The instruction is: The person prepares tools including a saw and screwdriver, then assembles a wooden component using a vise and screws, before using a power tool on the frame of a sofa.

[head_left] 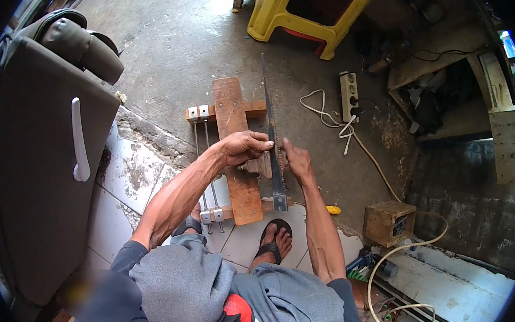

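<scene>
A long, dark, tapered saw blade [276, 173] stands out in front of me, its narrow tip pointing away and its wide end towards my feet. Teeth run along its right edge. My left hand [246, 148] grips the blade near its middle with thumb and fingers. Close to the toothed edge is my right hand [298, 161], its fingers curled; whatever they hold is hidden. Beneath the left hand lies a wooden plank [230, 106] across a wooden frame with metal rods and clamps [199, 113]. A small wooden block [262, 165] sits beside the blade.
At the left stands a dark padded seat [39, 162] with a pale lever [76, 137]. A yellow plastic stool [268, 19] is ahead. A power strip [348, 95] with a cable lies to the right, above a small wooden box [387, 224]. A yellow object [333, 210] lies near my right forearm.
</scene>
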A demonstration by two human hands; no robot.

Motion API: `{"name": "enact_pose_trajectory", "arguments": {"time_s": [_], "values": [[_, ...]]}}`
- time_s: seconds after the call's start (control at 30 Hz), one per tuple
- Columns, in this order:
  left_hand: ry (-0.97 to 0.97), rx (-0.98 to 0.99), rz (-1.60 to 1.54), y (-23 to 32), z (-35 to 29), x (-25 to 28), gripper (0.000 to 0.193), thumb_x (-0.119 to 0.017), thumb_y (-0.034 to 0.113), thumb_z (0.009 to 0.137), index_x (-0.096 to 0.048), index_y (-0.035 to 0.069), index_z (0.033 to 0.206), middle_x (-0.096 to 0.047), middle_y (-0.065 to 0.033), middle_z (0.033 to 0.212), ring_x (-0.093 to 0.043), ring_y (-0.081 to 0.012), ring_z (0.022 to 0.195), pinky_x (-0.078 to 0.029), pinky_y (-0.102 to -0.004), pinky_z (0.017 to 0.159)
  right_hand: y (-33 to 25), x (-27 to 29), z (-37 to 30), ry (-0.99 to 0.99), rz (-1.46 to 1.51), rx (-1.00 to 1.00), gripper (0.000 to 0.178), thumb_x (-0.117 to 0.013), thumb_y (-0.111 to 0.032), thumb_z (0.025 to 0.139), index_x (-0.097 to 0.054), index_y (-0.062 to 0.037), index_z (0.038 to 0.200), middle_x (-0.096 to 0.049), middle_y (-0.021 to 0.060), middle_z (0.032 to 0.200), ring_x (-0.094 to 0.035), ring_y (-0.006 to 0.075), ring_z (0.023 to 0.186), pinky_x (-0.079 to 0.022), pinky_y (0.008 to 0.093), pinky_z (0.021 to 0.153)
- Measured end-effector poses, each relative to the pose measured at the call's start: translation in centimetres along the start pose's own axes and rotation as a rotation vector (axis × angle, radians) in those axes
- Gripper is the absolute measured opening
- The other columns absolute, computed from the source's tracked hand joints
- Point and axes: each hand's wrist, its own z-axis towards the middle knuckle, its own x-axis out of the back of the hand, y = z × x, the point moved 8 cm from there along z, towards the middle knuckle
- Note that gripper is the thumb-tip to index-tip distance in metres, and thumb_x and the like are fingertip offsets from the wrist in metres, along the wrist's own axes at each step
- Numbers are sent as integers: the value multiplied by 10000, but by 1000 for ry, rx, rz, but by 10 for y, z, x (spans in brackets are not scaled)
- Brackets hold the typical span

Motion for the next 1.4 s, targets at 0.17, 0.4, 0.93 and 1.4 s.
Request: {"name": "enact_pose_trajectory", "arguments": {"time_s": [0.17, 0.4, 0.93, 1.4], "values": [[-38, 16, -41, -1, -4, 6, 120, -689, 155, 937, -663, 38, 947, -598, 38, 810, -480, -42, 651, -397, -196, 609, 51, -10, -54, 63, -51, -43, 610, -480, -556, 977, -725, -4, 889, -633, 140, 792, -579, 225, 801, -440, 378, 755], [40, 23, -62, 8, -13, -11, 137, -699, 143, 923, -666, 25, 984, -664, -3, 894, -581, -55, 722, -467, -204, 664, -28, 28, -66, 49, 359, 219, 586, -497, -565, 974, -787, -60, 908, -617, 46, 688, -486, 123, 678, -393, 311, 698], [55, 7, -47, 4, -7, -1, 120, -700, 131, 923, -663, 24, 965, -578, 38, 797, -456, -46, 665, -387, -190, 611, 9, 15, -68, 14, 514, 158, 546, -531, -493, 990, -761, -8, 891, -621, 52, 678, -380, 100, 575, -303, 291, 559], [-10, 10, -57, 1, -4, 3, 127, -713, 144, 916, -657, 37, 953, -571, 42, 801, -429, -50, 645, -370, -204, 607, 73, -8, -62, 42, -235, -114, 659, -427, -607, 978, -754, -34, 979, -694, 190, 803, -655, 244, 773, -467, 388, 756]]}}
